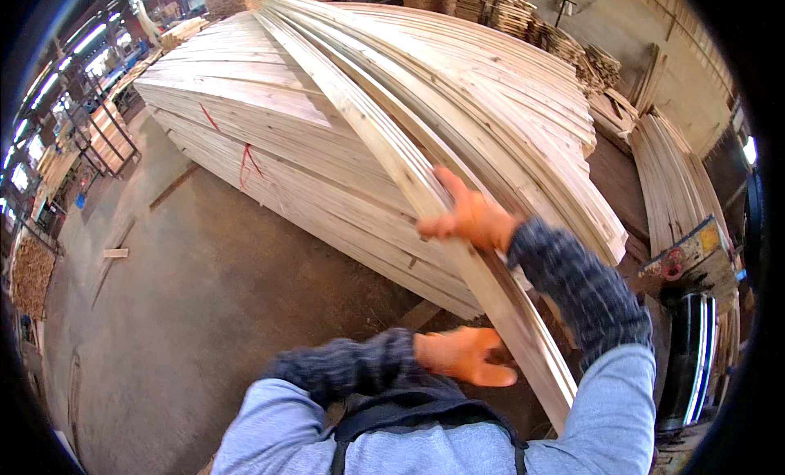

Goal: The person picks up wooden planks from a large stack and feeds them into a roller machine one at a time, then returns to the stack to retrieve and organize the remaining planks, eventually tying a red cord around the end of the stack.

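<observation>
Both my hands wear orange gloves below dark patterned sleeve cuffs. My right hand (470, 213) is closed over a long pale wooden board (523, 328), its thumb on the near side and fingers across the top. This board lies lengthwise along the stack of lumber (343, 193), and its near end sticks out past the stack toward my right side. Lower down, my left hand (466, 355) is beside the board's near end, thumb and fingers apart, with nothing visible in it. Whether its fingertips touch the board I cannot tell.
Red straps (248, 166) hang on the stack's side. More boards (670, 185) lie at the right, near a machine with a dark cylinder (685, 360). A small wood offcut (116, 253) lies on the concrete floor (213, 311). Metal racks (102, 136) stand at far left.
</observation>
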The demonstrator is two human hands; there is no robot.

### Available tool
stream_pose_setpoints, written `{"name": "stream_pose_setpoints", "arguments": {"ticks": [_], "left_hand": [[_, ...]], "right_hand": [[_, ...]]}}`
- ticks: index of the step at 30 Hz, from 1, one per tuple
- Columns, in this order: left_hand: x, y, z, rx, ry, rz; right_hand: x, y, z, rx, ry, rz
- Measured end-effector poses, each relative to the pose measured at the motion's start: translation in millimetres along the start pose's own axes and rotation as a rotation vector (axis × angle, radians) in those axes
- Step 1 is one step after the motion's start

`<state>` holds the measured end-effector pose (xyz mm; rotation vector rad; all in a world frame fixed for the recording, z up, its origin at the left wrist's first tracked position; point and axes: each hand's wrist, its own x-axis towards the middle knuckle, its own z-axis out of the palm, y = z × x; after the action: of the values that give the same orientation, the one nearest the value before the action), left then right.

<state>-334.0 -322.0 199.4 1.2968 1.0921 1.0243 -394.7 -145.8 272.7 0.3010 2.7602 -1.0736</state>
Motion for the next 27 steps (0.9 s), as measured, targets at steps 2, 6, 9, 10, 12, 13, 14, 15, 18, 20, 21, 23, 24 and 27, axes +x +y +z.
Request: {"name": "stream_pose_setpoints", "arguments": {"ticks": [2, 6, 9, 10, 12, 13, 14, 15, 18, 20, 21, 23, 24, 27], "left_hand": [[-28, 16, -33, 0.315, 0.116, 0.103], [-43, 54, -149, 1.159, 0.511, 0.496], [-43, 60, -246, 1.637, 0.391, 0.261], [-46, 58, -280, 1.718, 0.336, 0.225], [-39, 59, -334, 1.804, 0.238, 0.182], [-34, 59, -352, 1.808, 0.196, 0.162], [-25, 57, -367, 1.843, 0.154, 0.146], [-21, 55, -380, 1.876, 0.116, 0.120], [-4, 52, -386, 1.777, 0.028, 0.114], [1, 45, -382, 1.749, 0.090, 0.137], [3, 55, -370, 1.719, 0.081, 0.211], [-7, 49, -359, 1.813, 0.161, 0.355], [-12, 48, -351, 1.758, 0.188, 0.457], [-60, 44, -322, 1.726, 0.286, 0.281]], "right_hand": [[-69, 19, 14, -0.064, 0.060, 0.047], [-204, 42, 33, -0.224, 0.139, 0.139], [-288, 55, 44, -0.235, 0.169, 0.230], [-316, 62, 49, -0.275, 0.226, 0.194], [-369, 74, 59, -0.379, 0.346, 0.192], [-392, 79, 65, -0.438, 0.398, 0.219], [-409, 83, 72, -0.468, 0.460, 0.261], [-428, 92, 81, -0.501, 0.512, 0.312], [-459, 112, 101, -0.594, 0.633, 0.438], [-459, 117, 96, -0.508, 0.655, 0.457], [-456, 120, 94, -0.517, 0.672, 0.469], [-457, 135, 96, -0.682, 0.693, 0.458], [-461, 144, 98, -0.714, 0.722, 0.472], [-472, 154, 90, -0.732, 0.786, 0.407]]}}
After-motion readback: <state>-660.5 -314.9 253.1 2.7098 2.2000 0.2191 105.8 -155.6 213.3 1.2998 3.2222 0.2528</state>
